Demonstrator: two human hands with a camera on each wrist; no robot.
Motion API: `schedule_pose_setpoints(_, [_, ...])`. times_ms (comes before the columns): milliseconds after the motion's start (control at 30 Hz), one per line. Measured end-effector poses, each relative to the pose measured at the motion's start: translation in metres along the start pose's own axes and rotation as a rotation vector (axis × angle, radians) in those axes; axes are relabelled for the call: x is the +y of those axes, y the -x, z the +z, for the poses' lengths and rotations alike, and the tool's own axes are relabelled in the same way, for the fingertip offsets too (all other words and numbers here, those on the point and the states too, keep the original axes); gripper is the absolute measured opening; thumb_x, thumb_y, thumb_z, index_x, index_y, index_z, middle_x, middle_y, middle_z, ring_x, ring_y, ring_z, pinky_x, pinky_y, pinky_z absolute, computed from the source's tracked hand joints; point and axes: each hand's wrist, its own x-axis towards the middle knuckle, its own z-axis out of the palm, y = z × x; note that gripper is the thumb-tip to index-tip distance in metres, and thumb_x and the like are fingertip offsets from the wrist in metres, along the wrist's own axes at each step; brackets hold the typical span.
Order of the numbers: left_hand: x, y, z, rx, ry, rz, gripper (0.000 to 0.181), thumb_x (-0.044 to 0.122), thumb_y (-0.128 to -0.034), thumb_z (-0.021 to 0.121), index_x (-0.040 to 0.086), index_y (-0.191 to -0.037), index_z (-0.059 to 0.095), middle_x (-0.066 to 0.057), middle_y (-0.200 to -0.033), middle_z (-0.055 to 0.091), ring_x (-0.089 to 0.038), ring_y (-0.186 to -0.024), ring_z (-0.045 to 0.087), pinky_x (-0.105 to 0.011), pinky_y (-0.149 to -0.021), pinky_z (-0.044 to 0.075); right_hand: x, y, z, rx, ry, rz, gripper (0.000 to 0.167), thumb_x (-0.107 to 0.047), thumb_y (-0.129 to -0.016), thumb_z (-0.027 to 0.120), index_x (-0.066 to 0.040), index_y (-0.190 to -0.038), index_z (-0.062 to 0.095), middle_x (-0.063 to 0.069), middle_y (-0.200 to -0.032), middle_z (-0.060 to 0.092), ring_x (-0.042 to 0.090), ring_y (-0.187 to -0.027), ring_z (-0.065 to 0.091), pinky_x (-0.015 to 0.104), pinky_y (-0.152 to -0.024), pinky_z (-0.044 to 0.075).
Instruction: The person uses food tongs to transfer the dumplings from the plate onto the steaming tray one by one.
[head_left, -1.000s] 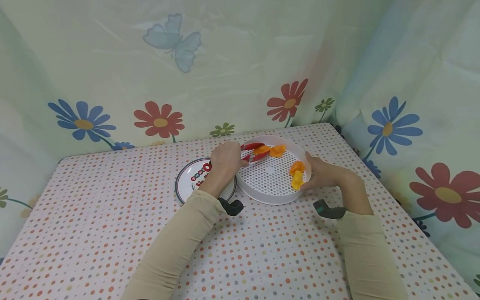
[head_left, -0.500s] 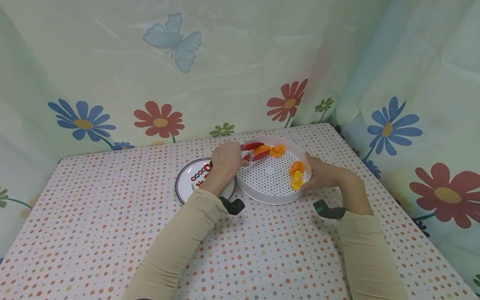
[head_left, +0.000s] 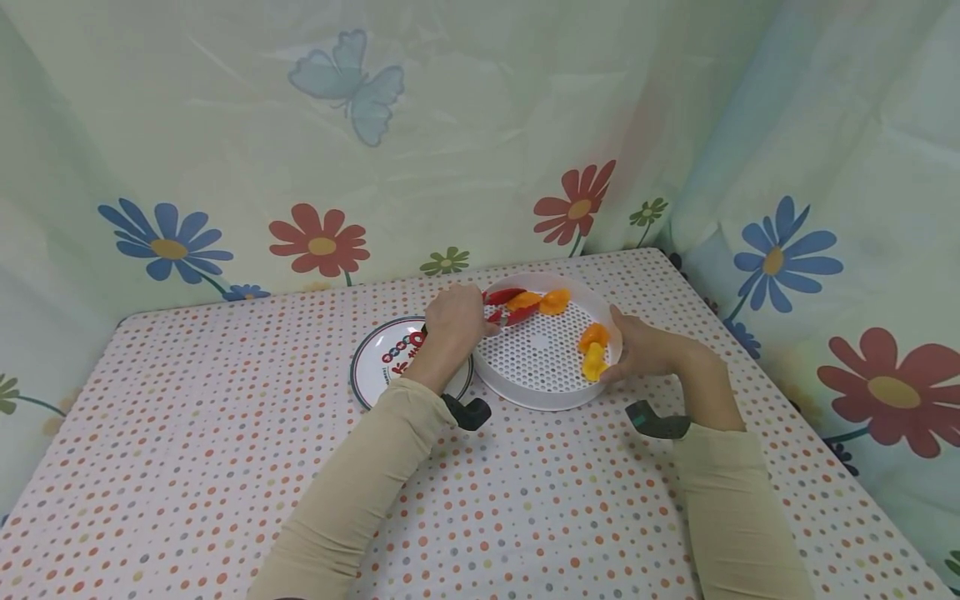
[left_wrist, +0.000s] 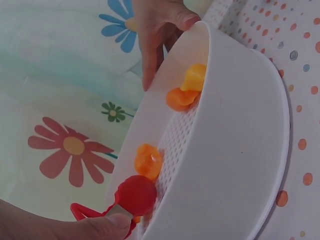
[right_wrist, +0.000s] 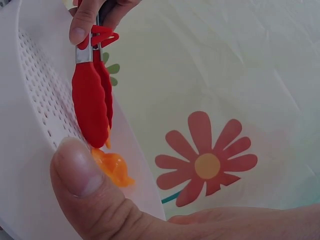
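Observation:
My left hand (head_left: 456, 321) grips red-tipped tongs (head_left: 517, 315), whose tips lie around an orange piece (head_left: 524, 301) at the back left inside a round white perforated tray (head_left: 540, 398). Another orange piece (head_left: 555, 302) sits beside the tips. The right hand (head_left: 643, 346) holds the tray's right wall, thumb near the front, and its thumb (right_wrist: 77, 175) shows large in the right wrist view. Close to that hand, inside the tray, lie an orange piece (head_left: 593, 337) and a yellow piece (head_left: 595, 363), touching. In the left wrist view the tongs (left_wrist: 136, 195) reach over the tray wall.
A white plate (head_left: 372, 360) with a dark rim and red lettering stands left of the tray, partly under my left wrist. The dotted tablecloth (head_left: 225, 433) covers the table, and its back edge meets a flowered curtain (head_left: 465, 125). Another curtain side rises at the right.
Almost nothing differs. The left hand has shifted very slightly to the right with the tongs, and the tong tips look a little closer together; the right hand and tray stay in place.

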Motion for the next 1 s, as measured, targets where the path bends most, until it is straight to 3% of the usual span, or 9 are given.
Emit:
schedule_pose_setpoints(400, [-0.008, 0.001, 0.001, 0.014, 0.016, 0.026, 0.046, 0.051, -0.0724, 0.077, 0.01, -0.092, 0.07, -0.003, -0.066, 0.059, -0.019, -0.06, 0.056, -0.024, -0.045, 0.038, -0.001, -0.001, 0.002, 0.011, -0.007, -0.027, 0.124, -0.041, -0.068, 0.083, -0.002, -0.151, 0.0, 0.027, -0.153, 0.016, 0.046, -0.137, 0.021, 0.067, -0.105, 0.021])
schedule_pose_setpoints(1000, [-0.011, 0.011, -0.005, 0.069, 0.004, 0.071, 0.043, 0.054, -0.0712, 0.076, 0.013, -0.073, 0.065, 0.0, -0.055, 0.05, -0.016, -0.052, 0.05, -0.024, -0.045, 0.033, 0.001, -0.004, 0.003, -0.002, 0.056, 0.049, 0.128, -0.043, -0.069, 0.082, 0.004, -0.149, -0.005, 0.034, -0.152, 0.007, 0.051, -0.138, 0.012, 0.066, -0.105, 0.019])
